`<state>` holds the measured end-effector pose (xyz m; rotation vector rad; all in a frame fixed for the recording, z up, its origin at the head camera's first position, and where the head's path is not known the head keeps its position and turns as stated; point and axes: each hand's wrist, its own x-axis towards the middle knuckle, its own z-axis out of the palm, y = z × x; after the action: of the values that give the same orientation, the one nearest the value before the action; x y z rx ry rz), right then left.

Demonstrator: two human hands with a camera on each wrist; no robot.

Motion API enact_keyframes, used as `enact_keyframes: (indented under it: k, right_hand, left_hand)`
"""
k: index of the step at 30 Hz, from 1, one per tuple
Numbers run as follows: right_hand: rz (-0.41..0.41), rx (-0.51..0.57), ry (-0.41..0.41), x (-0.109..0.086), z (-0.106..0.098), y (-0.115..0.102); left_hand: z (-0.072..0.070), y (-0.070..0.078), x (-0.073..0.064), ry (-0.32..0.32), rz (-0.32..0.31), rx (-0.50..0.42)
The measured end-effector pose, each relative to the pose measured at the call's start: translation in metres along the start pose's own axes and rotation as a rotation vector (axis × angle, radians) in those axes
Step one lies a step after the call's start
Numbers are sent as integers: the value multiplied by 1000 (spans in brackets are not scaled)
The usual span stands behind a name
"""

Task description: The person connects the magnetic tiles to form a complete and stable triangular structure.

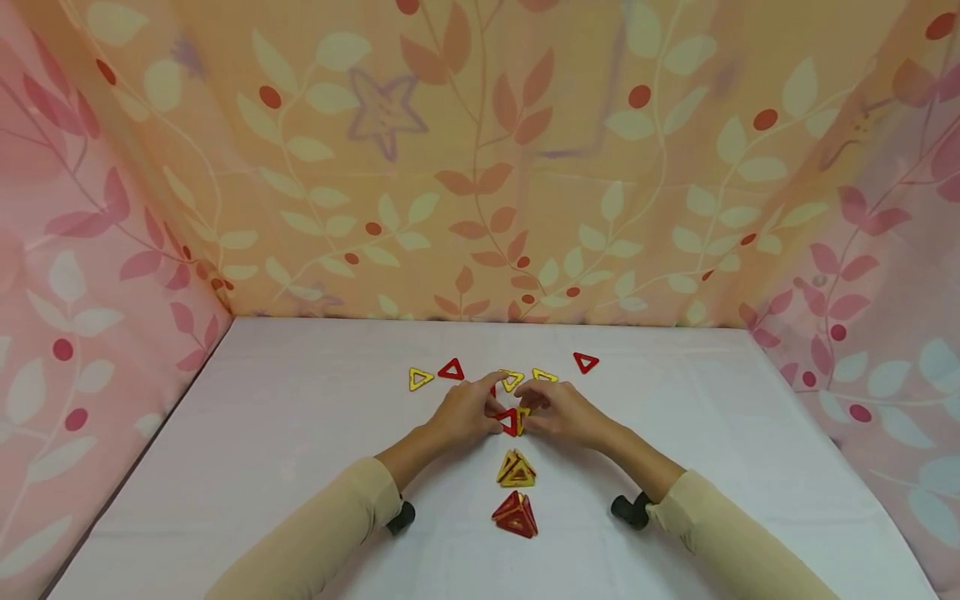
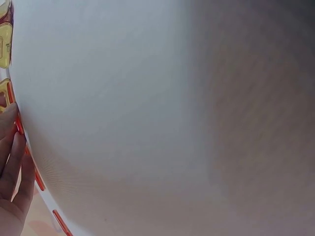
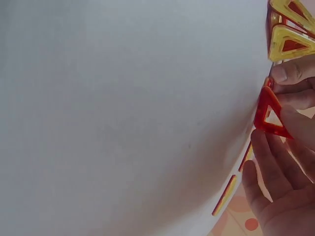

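Note:
In the head view my left hand [image 1: 461, 410] grips a small triangular tile with its red face showing [image 1: 507, 422]. My right hand [image 1: 566, 412] pinches a matching tile with its yellow face showing [image 1: 522, 420], right up against the first one. These tiles look two-coloured. Under the right thumb, the right wrist view shows a red tile face [image 3: 266, 120]. The left wrist view catches a yellow face [image 2: 4, 91] at the left fingertips. Just nearer to me stands a yellow pyramid of tiles [image 1: 517, 471], with a red pyramid [image 1: 515, 515] in front of it.
Beyond the hands lie loose triangles: a yellow one [image 1: 420, 379] and a red one [image 1: 451, 369] at left, two yellow ones [image 1: 512, 381] [image 1: 545, 377] near the fingers, and a red one [image 1: 586, 362] at right. A patterned curtain [image 1: 480, 208] borders the white table [image 1: 300, 400].

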<state>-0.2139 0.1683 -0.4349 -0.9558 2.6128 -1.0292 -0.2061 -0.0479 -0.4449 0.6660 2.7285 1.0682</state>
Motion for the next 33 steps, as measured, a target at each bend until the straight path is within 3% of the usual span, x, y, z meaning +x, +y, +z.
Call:
enact_keyframes:
  k: [6, 17, 25, 29, 33]
  right_hand:
    - [3, -4, 32, 1, 5, 3]
    - [36, -65, 19, 1, 7, -1]
    - [25, -62, 14, 1, 5, -1]
    - [22, -65, 14, 1, 6, -1]
    - [28, -83, 16, 1, 6, -2]
  left_hand:
    - [0, 0, 1, -3, -2, -3]
    - [0, -2, 1, -9, -12, 1]
    - [-2, -3, 1, -25, 18, -6]
    - [-7, -5, 0, -68, 13, -55]
    - [-20, -10, 0, -53, 25, -87]
